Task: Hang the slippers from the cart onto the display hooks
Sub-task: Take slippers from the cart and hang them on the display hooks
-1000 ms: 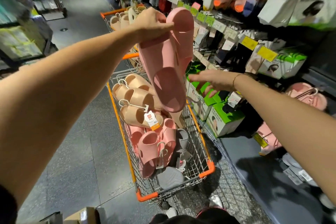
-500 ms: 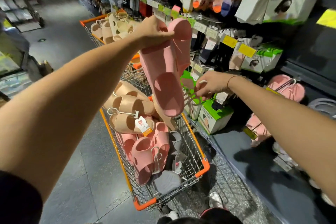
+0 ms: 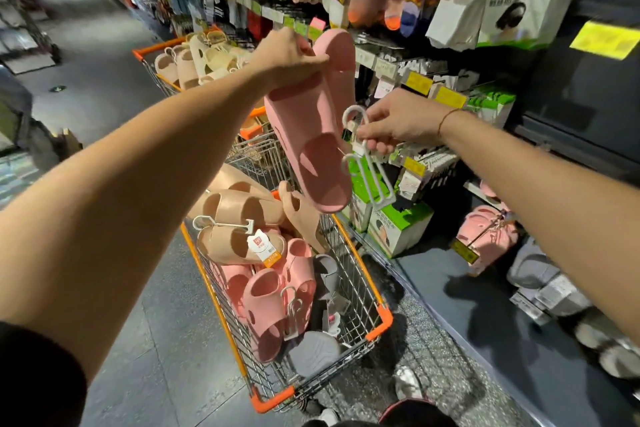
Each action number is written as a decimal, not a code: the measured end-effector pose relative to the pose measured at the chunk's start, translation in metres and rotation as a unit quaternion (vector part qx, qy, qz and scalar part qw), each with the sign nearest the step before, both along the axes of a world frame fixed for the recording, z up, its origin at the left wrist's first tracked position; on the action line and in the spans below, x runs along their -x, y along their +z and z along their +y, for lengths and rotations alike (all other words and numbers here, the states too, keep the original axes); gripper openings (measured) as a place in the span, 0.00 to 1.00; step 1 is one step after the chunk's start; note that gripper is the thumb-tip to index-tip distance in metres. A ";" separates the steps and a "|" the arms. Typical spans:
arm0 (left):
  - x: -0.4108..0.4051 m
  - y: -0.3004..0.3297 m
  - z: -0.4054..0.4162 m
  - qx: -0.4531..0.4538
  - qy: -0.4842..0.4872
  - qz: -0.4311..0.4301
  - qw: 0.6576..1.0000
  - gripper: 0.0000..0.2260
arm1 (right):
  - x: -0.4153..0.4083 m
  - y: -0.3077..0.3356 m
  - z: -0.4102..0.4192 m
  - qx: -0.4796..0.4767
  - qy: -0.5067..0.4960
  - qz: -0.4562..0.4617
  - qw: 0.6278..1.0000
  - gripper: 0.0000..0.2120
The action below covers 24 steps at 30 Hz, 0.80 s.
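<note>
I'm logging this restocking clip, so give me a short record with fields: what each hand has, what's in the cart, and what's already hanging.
left hand: left hand grips the pink slippers by the heel end, held up over the cart
right hand: right hand pinches the white plastic hangers beside the slippers
cart: orange-trimmed cart holds beige slippers, more pink and grey ones
display: hung pink pair low on the right
task state: held pair not yet hung

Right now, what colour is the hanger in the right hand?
White, seen in the head view: the hanger pinched by the right hand.
</note>
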State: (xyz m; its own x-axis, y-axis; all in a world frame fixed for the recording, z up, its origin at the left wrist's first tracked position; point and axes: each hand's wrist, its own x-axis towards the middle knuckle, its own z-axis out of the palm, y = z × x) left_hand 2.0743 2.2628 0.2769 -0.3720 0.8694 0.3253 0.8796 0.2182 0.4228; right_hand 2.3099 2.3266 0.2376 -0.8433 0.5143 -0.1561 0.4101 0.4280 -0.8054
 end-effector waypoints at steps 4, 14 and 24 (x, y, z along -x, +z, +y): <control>-0.008 0.000 0.001 -0.005 -0.002 -0.010 1.000 0.22 | 0.017 -0.006 -0.017 0.011 -0.079 0.052 0.995 0.05; -0.022 -0.020 -0.005 -0.010 -0.088 0.003 0.996 0.17 | 0.031 0.004 -0.020 0.069 -0.190 0.142 0.969 0.10; -0.032 -0.013 -0.012 0.013 -0.135 0.064 0.989 0.30 | 0.041 0.005 -0.022 0.083 -0.173 0.144 0.971 0.08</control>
State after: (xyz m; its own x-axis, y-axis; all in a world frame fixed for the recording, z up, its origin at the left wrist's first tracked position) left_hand 2.1067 2.2510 0.2644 -0.0829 0.9401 0.3306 0.9532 -0.0220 0.3016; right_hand 2.2691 2.3043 0.2427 -0.6456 0.7623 -0.0448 0.2539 0.1590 -0.9541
